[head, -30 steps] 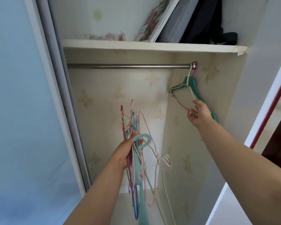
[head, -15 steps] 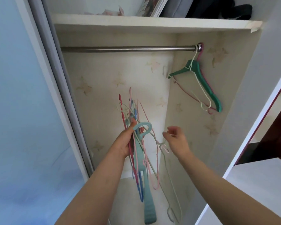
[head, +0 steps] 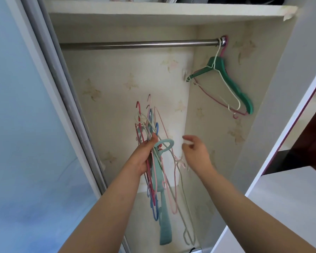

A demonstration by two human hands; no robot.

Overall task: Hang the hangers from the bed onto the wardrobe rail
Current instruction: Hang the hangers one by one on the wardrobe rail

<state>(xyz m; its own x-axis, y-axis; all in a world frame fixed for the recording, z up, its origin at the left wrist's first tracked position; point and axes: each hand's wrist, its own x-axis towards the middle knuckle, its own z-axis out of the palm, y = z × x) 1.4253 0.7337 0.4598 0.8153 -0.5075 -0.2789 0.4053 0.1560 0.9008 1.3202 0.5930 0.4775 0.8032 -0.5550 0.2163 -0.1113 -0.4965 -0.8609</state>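
While the bundle of hangers (head: 154, 161) is gripped in the left hand (head: 144, 157), right hand (head: 195, 154) hovers beside it, fingers loose, holding nothing, likely picking the next. Three hung hangers (head: 226, 83) sit at the rail (head: 135, 45) right end, leaving room.

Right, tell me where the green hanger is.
The green hanger hangs at the rail's right end, against the wardrobe's right wall, with a white and a pink hanger.

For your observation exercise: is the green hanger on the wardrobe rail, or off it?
On. The green hanger hangs below the right end of the rail, beside the wardrobe's side wall, with a white and a pink wire hanger; neither hand touches it.
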